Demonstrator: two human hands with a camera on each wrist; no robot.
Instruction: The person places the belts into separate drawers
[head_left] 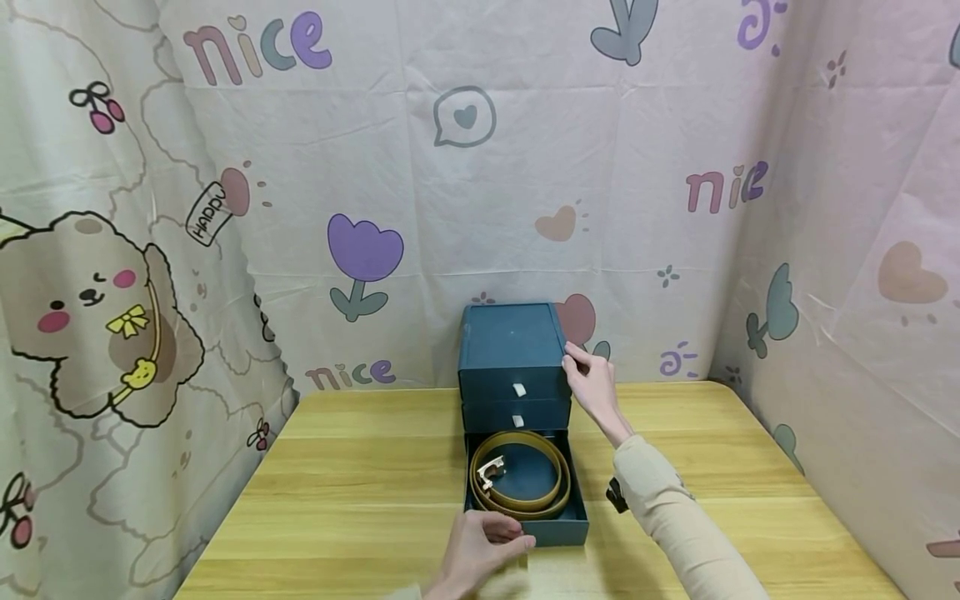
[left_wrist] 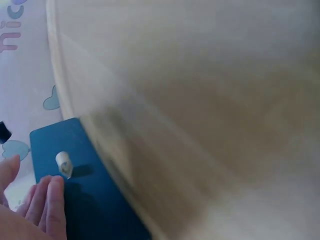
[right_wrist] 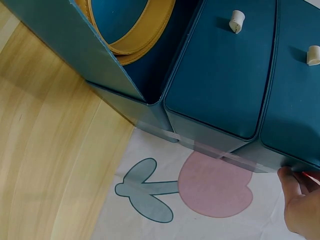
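Observation:
A dark teal drawer box (head_left: 512, 337) stands on the table, its bottom drawer (head_left: 555, 533) pulled out toward me. Inside that drawer lies a coiled tan belt (head_left: 558, 492) with a silver buckle (head_left: 489, 472). My left hand (head_left: 480, 546) is at the drawer's front, thumb and fingers apart. In the left wrist view its fingers are right beside the white pull tab (left_wrist: 64, 164), which shows uncovered. My right hand (head_left: 594, 383) touches the box's upper right side, fingertips against the edge; the right wrist view shows the thumb (right_wrist: 289, 185) there.
The two upper drawers are closed, each with a white pull tab (head_left: 519, 389). Behind the box hangs a printed curtain (head_left: 465, 208), which also lines both sides of the wooden table (head_left: 360, 475). A small dark object (head_left: 617, 495) is by the right wrist.

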